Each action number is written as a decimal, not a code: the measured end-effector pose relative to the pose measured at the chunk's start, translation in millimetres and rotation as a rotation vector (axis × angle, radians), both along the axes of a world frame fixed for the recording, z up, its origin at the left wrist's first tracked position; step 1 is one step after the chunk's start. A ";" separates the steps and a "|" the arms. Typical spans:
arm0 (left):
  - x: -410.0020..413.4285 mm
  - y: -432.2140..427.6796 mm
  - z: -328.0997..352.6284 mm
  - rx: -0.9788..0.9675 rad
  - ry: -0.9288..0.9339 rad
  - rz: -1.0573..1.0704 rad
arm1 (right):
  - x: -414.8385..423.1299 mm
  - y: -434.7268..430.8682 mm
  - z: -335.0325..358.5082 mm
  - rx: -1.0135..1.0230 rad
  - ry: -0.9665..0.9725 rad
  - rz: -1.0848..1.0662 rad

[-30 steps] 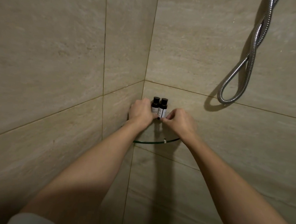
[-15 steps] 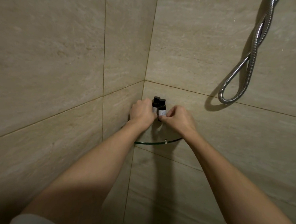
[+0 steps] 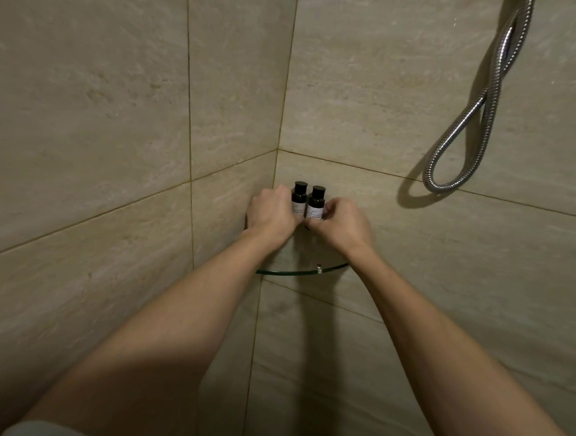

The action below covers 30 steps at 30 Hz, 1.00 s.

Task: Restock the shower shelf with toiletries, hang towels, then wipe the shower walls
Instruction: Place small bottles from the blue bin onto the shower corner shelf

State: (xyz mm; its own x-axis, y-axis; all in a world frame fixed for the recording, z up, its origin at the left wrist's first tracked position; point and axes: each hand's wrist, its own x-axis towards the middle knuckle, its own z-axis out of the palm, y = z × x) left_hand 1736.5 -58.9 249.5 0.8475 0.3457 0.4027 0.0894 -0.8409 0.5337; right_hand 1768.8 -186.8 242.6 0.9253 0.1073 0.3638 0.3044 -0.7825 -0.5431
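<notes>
- The glass shelf (image 3: 296, 272) juts from the corner (image 3: 276, 170) below both wrists.
- The left hand (image 3: 271, 213) curls round the left bottle (image 3: 299, 198); the right hand (image 3: 342, 222) pinches the right bottle (image 3: 315, 202) low down, probably to turn labels forward.
- Both bottles stand upright, touching, deep in the corner, likely safe from tipping.

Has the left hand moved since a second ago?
No. The left hand grips the left bottle in the same place beside the corner grout line, above the glass shelf.
</notes>
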 end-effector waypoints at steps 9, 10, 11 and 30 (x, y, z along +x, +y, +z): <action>-1.7 -1.1 1.7 0.000 -0.006 -0.010 | -0.1 4.9 -4.5 -0.063 -0.062 -0.075; -2.5 -1.4 2.2 -0.003 -0.004 -0.011 | -0.1 5.2 -4.7 -0.075 -0.064 -0.082; -3.4 -1.6 2.8 -0.006 -0.004 -0.012 | -0.6 5.9 -4.9 -0.087 -0.066 -0.089; -18.9 -0.8 7.9 -0.046 0.093 -0.019 | -18.7 -6.3 -1.5 -0.201 -0.017 -0.185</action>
